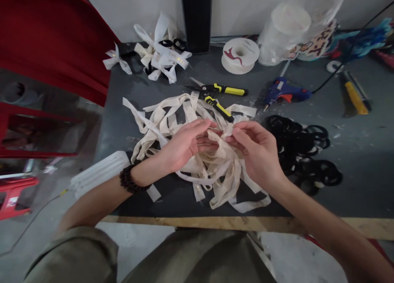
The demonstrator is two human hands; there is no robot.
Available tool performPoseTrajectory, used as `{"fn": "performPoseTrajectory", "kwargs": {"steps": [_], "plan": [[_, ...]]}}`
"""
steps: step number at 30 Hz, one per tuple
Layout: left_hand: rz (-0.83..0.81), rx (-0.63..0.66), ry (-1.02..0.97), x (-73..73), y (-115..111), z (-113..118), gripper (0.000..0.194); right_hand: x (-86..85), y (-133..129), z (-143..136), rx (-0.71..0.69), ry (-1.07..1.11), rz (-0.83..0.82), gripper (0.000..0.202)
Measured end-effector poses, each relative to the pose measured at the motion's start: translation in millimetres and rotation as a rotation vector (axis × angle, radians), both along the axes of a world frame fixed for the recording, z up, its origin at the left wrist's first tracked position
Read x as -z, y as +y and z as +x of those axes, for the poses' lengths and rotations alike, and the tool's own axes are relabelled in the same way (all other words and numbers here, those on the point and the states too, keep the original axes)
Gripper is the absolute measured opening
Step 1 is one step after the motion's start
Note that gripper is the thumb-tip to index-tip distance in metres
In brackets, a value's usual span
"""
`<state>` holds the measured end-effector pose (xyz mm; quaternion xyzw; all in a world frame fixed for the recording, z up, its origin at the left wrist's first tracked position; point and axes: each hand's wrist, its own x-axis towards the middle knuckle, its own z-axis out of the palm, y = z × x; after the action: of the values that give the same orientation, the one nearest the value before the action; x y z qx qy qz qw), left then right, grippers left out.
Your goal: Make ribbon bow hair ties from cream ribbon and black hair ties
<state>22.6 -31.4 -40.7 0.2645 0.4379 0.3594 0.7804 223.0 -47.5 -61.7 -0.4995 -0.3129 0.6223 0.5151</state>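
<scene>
My right hand [258, 151] pinches a piece of cream ribbon [227, 131] between thumb and fingertips. Opposite it, my left hand [186, 145] has its fingers stretched out alongside and partly behind the same ribbon, its thumb apart from them. A tangled heap of cream ribbon strips [226, 190], some with faint lettering, lies under both hands. Just beyond the fingers, yellow-and-black snips [229, 89] rest with their blades apart on the heap's far edge. To the right of my right hand is a pile of black hair ties [303, 149].
Ribbon bows with black bands [166, 59] lie at the back left. A white ribbon spool [240, 55], a clear plastic bag [277, 37], a blue glue gun [286, 90] with its cord and a yellow utility knife [355, 94] occupy the back right. The table's wooden front edge [215, 222] runs before me.
</scene>
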Motion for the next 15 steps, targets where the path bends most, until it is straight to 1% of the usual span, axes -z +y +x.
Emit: {"fn": "performPoseTrajectory", "kwargs": {"steps": [4,6,9,11,15], "plan": [[-0.008,0.045,-0.039,5.9,-4,2,0.044,-0.4,-2,1,0.087,-0.019,-0.034,0.020],[0.022,0.075,-0.019,7.1,-6,3,0.040,-0.4,-4,3,0.112,-0.009,-0.066,0.020],[0.061,0.077,0.035,7.5,-9,5,0.035,-0.3,-8,5,0.107,0.021,-0.099,0.021],[0.047,0.046,0.053,8.5,-11,6,0.032,0.9,-11,7,0.090,0.034,-0.094,0.021],[0.007,0.003,0.070,13.7,-10,5,0.032,6.6,-19,11,0.040,0.002,-0.009,0.021]]}}
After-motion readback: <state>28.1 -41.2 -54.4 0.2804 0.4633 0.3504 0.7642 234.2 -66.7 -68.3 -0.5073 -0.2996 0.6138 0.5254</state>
